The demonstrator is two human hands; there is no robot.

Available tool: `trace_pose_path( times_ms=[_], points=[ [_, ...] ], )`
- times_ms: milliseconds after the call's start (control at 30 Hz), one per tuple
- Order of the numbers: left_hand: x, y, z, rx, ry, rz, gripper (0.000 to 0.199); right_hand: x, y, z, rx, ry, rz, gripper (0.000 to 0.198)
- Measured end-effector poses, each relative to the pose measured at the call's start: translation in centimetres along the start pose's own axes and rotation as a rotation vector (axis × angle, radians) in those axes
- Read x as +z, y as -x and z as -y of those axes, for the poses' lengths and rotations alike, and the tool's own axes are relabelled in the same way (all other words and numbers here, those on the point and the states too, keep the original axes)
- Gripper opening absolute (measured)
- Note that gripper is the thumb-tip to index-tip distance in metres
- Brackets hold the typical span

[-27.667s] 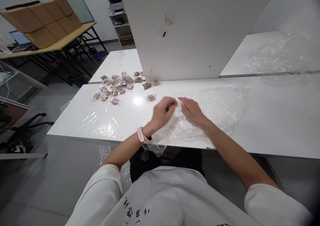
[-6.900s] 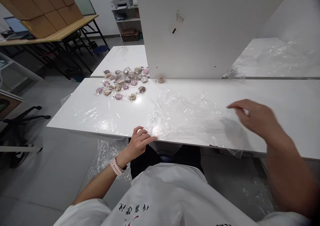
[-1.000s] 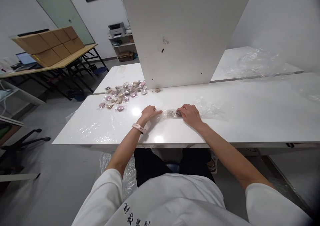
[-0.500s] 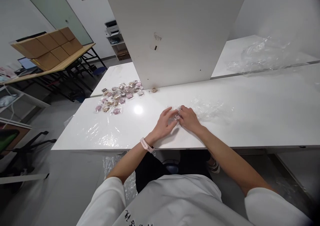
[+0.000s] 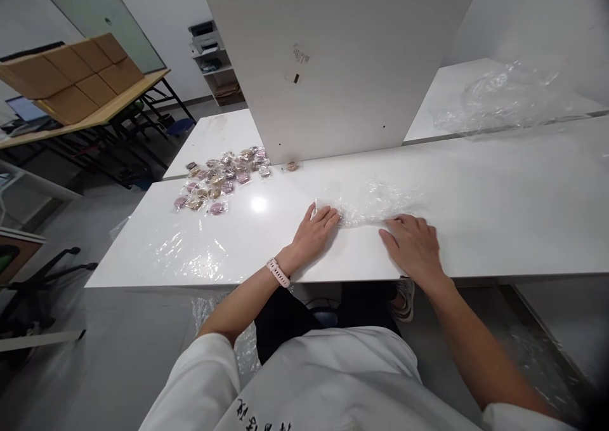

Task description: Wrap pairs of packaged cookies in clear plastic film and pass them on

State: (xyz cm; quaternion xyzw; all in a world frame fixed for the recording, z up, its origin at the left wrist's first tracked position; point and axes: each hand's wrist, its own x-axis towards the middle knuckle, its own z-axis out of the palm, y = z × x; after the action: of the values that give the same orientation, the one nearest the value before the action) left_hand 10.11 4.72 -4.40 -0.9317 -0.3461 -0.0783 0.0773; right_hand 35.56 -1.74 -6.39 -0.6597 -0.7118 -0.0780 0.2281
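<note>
A crumpled sheet of clear plastic wrap [image 5: 368,204], perhaps bubble wrap, lies on the white table. My left hand [image 5: 314,234], with a pale pink band on its wrist, rests palm down on the wrap's left end, fingers stretched over it. A small dark bit shows at those fingertips, too little to name. At the wrap's near right edge is my right hand [image 5: 415,245], thumb apart from the fingers and fingertips touching or close to the plastic. Further left, several small wrapped pink and brown round pieces [image 5: 216,183] lie in a loose group.
One more wrapped piece [image 5: 291,166] lies by the foot of the upright white panel [image 5: 333,69]. More clear plastic [image 5: 504,101] is heaped at the back right. A clear sheet [image 5: 190,256] covers the table's front left. Cardboard boxes [image 5: 80,79] stand on another table.
My right hand has moved right, away from my left hand, and its fingers have spread. My left hand has flattened onto the wrap. The view has shifted slightly.
</note>
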Motion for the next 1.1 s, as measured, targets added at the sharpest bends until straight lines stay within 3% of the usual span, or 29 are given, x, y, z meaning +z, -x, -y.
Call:
trace_pose_path(
  times_ms=[100, 233, 333, 433, 500, 667, 800, 967, 1100],
  points=[
    [0.3, -0.1, 0.2, 0.008, -0.006, -0.037, 0.047, 0.4, -4.1, 1.3, -0.097, -0.282, 0.084, 0.041],
    [0.5, -0.1, 0.4, 0.004, 0.002, -0.051, 0.040, 1.7, -9.2, 5.5, -0.237, -0.720, 0.283, 0.037],
    [0.4, 0.2, 0.7, -0.038, 0.021, -0.076, 0.032, 3.0, -10.7, 7.2, -0.147, -0.953, 0.389, 0.028],
    [0.1, 0.6, 0.8, -0.037, 0.073, -0.149, 0.025, 3.8, -10.6, 7.0, -0.012, -1.093, 0.471, 0.029],
    [0.0, 0.9, 0.8, -0.035, 0.117, -0.194, 0.025, 3.9, -10.2, 6.5, -0.039, -1.061, 0.497, 0.030],
    [0.7, 1.6, 1.5, -0.167, 0.229, -0.249, 0.039, 3.6, -8.8, 4.9, -0.349, -0.801, 0.481, 0.036],
    [1.5, 1.5, 2.8, -0.245, 0.346, -0.256, 0.047, 3.9, -7.6, 4.3, -0.477, -0.674, 0.412, 0.055],
    [0.7, 0.9, 4.2, -0.121, 0.514, -0.156, 0.038, 4.0, -7.1, 4.8, -0.374, -0.690, 0.305, 0.032],
    [-0.2, 0.2, 4.4, -0.255, 0.826, -0.069, 0.030, 3.7, -7.3, 5.0, -0.148, -0.785, 0.329, 0.029]
  ],
)
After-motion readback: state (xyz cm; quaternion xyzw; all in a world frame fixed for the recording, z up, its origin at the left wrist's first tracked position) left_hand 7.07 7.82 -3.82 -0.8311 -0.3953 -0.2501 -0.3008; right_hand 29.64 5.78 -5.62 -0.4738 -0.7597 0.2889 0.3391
